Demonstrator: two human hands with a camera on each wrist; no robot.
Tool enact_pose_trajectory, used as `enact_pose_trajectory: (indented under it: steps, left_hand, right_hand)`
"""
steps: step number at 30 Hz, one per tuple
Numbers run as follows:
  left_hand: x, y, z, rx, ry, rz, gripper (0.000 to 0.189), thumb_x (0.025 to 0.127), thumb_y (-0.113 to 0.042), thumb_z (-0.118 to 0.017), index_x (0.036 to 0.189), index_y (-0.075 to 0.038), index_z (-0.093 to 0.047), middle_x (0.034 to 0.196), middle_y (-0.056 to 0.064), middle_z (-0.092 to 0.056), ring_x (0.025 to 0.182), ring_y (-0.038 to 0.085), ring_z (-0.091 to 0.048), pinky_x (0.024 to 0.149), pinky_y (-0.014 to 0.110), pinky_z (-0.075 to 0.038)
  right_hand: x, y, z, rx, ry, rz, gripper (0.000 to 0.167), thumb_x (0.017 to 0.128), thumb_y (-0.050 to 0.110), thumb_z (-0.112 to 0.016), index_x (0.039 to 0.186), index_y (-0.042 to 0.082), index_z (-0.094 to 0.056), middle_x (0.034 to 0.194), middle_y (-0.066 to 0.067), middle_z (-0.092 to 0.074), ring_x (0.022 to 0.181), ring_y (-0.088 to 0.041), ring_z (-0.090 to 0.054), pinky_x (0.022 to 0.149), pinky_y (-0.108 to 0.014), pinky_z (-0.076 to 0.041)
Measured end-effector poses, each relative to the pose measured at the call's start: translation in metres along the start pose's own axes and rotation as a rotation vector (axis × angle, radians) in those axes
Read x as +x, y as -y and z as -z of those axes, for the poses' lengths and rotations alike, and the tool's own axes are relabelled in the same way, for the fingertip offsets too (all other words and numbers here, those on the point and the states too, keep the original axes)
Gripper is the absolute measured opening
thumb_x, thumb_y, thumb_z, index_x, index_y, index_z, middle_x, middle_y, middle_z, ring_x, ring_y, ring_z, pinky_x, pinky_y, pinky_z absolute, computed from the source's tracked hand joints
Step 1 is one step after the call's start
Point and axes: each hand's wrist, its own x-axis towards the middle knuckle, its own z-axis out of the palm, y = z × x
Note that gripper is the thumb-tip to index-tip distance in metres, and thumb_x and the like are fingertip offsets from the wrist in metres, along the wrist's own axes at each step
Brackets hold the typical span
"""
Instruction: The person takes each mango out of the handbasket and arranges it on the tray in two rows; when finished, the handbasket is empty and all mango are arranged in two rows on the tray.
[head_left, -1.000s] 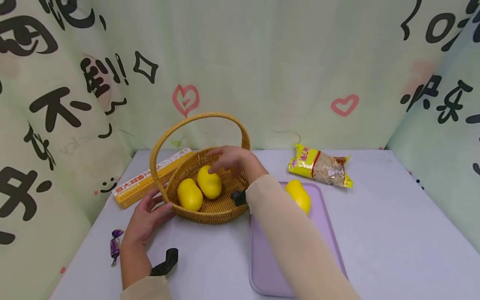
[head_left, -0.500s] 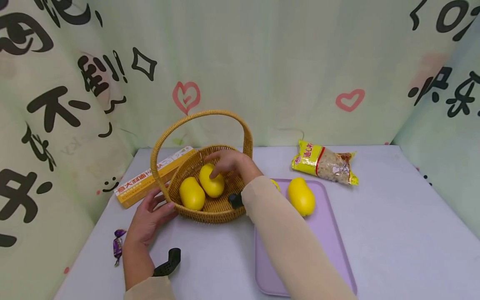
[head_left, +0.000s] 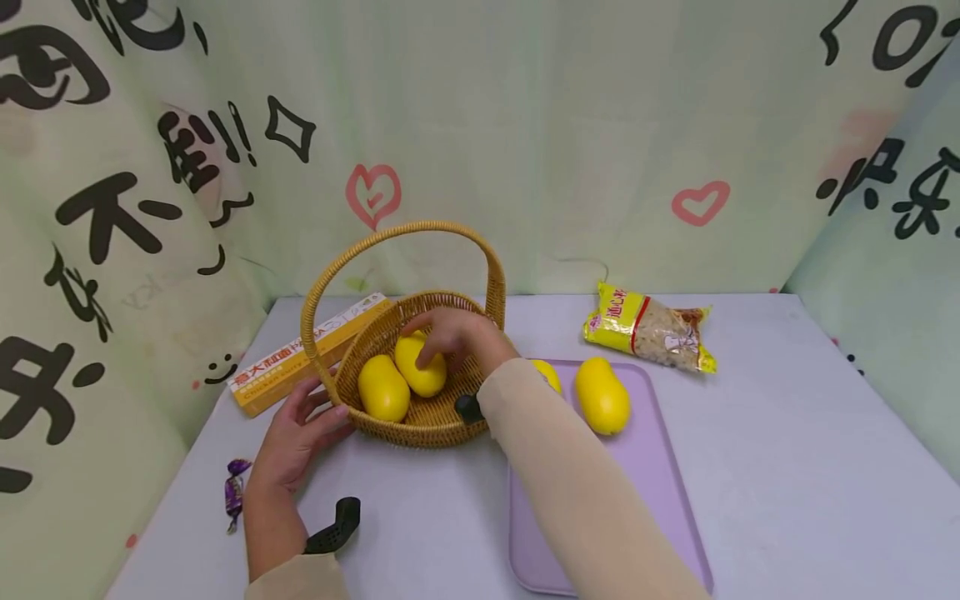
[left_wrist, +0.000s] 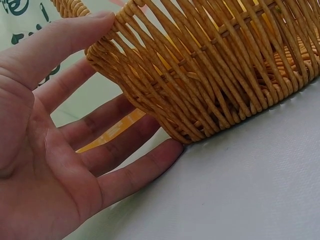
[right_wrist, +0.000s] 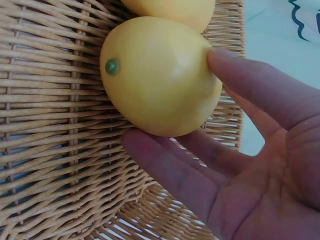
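A wicker basket [head_left: 420, 435] with a tall arched handle stands left of centre on the table, with two yellow mangoes inside. My right hand [head_left: 461, 337] reaches in and grips the right-hand mango [head_left: 422, 379]. In the right wrist view, the thumb presses one side of this mango [right_wrist: 155, 75] and the fingers curl along the other; a green dot marks its end. The left-hand mango [head_left: 384, 390] lies against it. My left hand [head_left: 296, 437] holds the basket's left side. In the left wrist view, its thumb [left_wrist: 95, 27] lies at the rim and the fingers spread down the wall.
Right of the basket lies a purple tray [head_left: 656, 492], partly covered by my right sleeve, bearing a mango [head_left: 602, 397] and another mango [head_left: 549, 373]. A yellow pasta box [head_left: 307, 354] lies behind the basket, a food bag [head_left: 652, 329] at the back right, a purple candy [head_left: 234, 496] at left.
My right hand's fingers have closed in around the right-hand mango, which has shifted slightly to the left. The left hand has kept its place on the basket. The head view has turned slightly.
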Motion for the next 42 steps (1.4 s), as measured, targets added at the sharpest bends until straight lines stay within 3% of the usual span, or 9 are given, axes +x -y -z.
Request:
enact_pose_trajectory:
  steps: [12, 19, 30, 36, 42]
  left_hand:
    - [-0.001, -0.002, 0.001, 0.007, -0.002, 0.002, 0.074, 0.1, -0.02, -0.07, 0.162, -0.027, -0.032, 0.159, 0.009, -0.037, 0.129, 0.018, -0.055, 0.104, 0.037, -0.056]
    - [0.002, -0.003, 0.0, 0.025, 0.009, -0.008, 0.076, 0.099, -0.022, -0.071, 0.163, -0.028, -0.031, 0.16, 0.01, -0.037, 0.129, 0.018, -0.055, 0.104, 0.037, -0.056]
    - [0.001, -0.001, 0.0, 0.019, 0.015, -0.001, 0.078, 0.099, -0.022, -0.072, 0.163, -0.026, -0.029, 0.16, 0.011, -0.036, 0.125, 0.013, -0.057, 0.104, 0.036, -0.057]
    - [0.001, -0.002, 0.0, 0.019, 0.02, -0.01, 0.075, 0.1, -0.021, -0.071, 0.163, -0.026, -0.03, 0.159, 0.011, -0.037, 0.124, 0.012, -0.057, 0.103, 0.036, -0.057]
    - [-0.001, -0.001, 0.001, 0.024, 0.022, -0.014, 0.075, 0.101, -0.019, -0.069, 0.164, -0.025, -0.029, 0.16, 0.012, -0.035, 0.118, 0.008, -0.06, 0.103, 0.037, -0.057]
  right_hand:
    - [-0.001, -0.001, 0.003, -0.021, -0.025, 0.034, 0.059, 0.094, 0.007, -0.073, 0.149, 0.023, -0.058, 0.166, -0.008, -0.035, 0.119, -0.025, -0.058, 0.096, -0.045, -0.061]
    - [-0.015, 0.003, 0.009, -0.11, -0.102, 0.062, 0.059, 0.094, 0.01, -0.074, 0.149, 0.026, -0.057, 0.163, -0.007, -0.039, 0.114, -0.025, -0.059, 0.093, -0.042, -0.062]
    - [-0.046, 0.012, 0.019, -0.108, -0.184, 0.129, 0.061, 0.093, 0.012, -0.074, 0.15, 0.025, -0.056, 0.156, -0.018, -0.046, 0.124, -0.03, -0.056, 0.091, -0.045, -0.062]
    - [-0.065, 0.014, 0.024, -0.106, -0.213, 0.161, 0.06, 0.094, 0.014, -0.075, 0.15, 0.027, -0.056, 0.157, -0.021, -0.045, 0.104, -0.027, -0.066, 0.077, -0.036, -0.063]
    - [-0.084, 0.015, 0.025, -0.064, -0.216, 0.182, 0.06, 0.094, 0.015, -0.075, 0.15, 0.028, -0.055, 0.154, -0.02, -0.046, 0.082, -0.026, -0.064, 0.07, -0.029, -0.059]
